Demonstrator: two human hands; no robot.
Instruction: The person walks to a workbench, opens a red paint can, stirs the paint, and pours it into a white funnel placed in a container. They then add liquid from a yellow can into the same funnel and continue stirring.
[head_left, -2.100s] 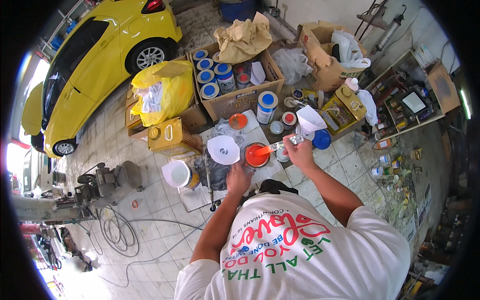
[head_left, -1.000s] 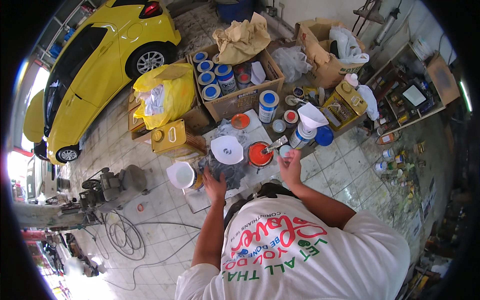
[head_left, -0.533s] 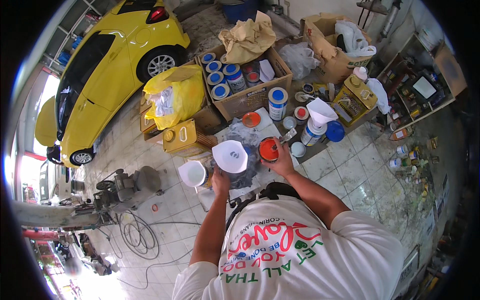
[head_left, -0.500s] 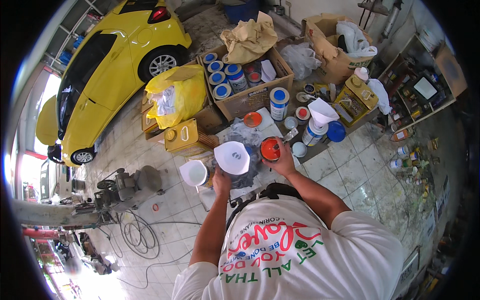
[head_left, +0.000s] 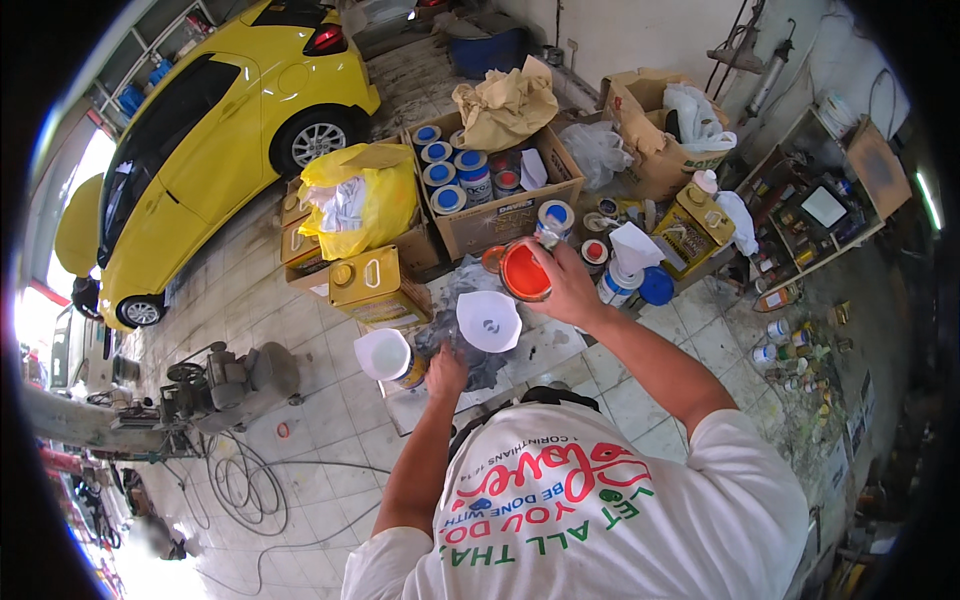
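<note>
My right hand [head_left: 568, 285] grips an open paint can [head_left: 526, 272] with bright red-orange paint inside. The can is tilted, its mouth facing up and toward me, above and beside a white paper funnel [head_left: 489, 322] with a small grey patch at its centre. A metallic piece [head_left: 549, 238] shows at the can's far rim, too small to name. My left hand [head_left: 447, 372] is curled closed next to the funnel; what its fingers hold is hidden. Just left of that hand, another white funnel-shaped piece [head_left: 382, 355] sits in a can. A dark grey rag [head_left: 485, 372] lies beneath.
Beyond my hands stand a gold rectangular tin [head_left: 372, 292], a cardboard box [head_left: 515, 215] of blue-lidded cans and a yellow plastic bag [head_left: 385, 205]. To the right are a second gold tin [head_left: 690, 228] and a blue lid [head_left: 656, 287]. A compressor [head_left: 245, 375] and yellow car [head_left: 215, 120] stand left.
My right hand has lifted the paint can up and to the left and tilted it more. The white funnel has shifted slightly right, and the whole view has moved a little.
</note>
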